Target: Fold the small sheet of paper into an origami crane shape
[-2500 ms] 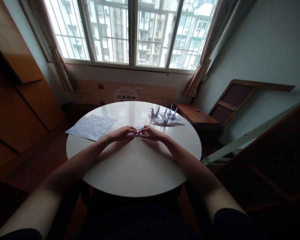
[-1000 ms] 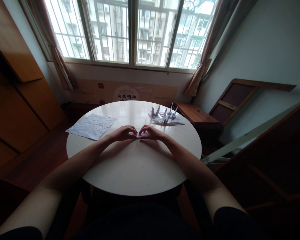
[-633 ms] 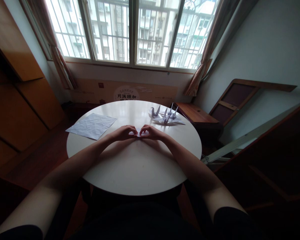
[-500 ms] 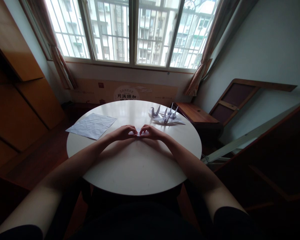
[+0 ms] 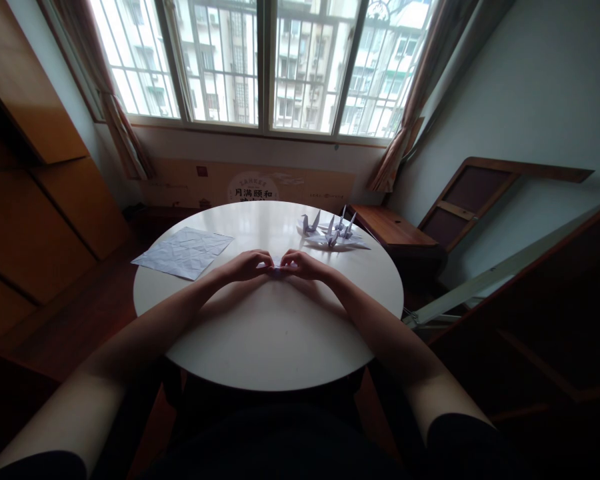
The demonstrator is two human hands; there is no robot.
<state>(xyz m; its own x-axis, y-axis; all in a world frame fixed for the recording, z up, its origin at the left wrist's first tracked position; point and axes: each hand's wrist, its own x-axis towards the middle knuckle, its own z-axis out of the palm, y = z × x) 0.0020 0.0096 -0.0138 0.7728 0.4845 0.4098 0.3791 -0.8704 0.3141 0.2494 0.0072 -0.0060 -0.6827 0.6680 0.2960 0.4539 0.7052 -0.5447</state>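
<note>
Near the middle of a round white table (image 5: 280,333), my left hand (image 5: 253,265) and my right hand (image 5: 303,264) pinch a small folded piece of paper (image 5: 277,269) between them. The fingertips of both hands almost meet over it and hide most of its shape. To the left lies a creased, flattened sheet of paper (image 5: 185,252). Several folded paper cranes (image 5: 333,233) stand in a group at the right rear, with white paper beneath them.
A wooden bench or low cabinet (image 5: 395,225) stands beyond the table's right side. Orange-brown cabinets (image 5: 65,213) line the left. Behind the table a printed cardboard panel (image 5: 180,183) leans under the barred window (image 5: 265,67).
Both hands stay in place on the small paper. The fingers shift slightly, and the paper between them sits a little flatter.
</note>
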